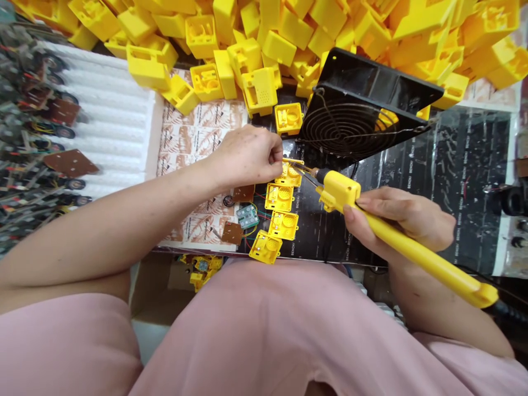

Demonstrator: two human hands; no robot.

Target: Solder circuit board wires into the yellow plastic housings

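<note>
My right hand [396, 220] is wrapped round a yellow soldering iron [421, 247], its metal tip pointing left. That tip reaches the top yellow plastic housing [292, 174] in a short column on the bench. My left hand [256, 154] is closed in a pinch at the same housing; whatever lies between its fingertips is too small to make out. Below it stand more open yellow housings [279, 197]. Thin wires run from them to a small green circuit board [247, 216] and brown boards [232, 232] on the left.
A black fan [350, 121] with a wire grille stands behind the work. Yellow housings [259, 91] are heaped along the back. At left lie a white foam tray [111, 104] and many wired brown boards [72, 162]. A cardboard box [160, 291] with yellow parts sits below the bench edge.
</note>
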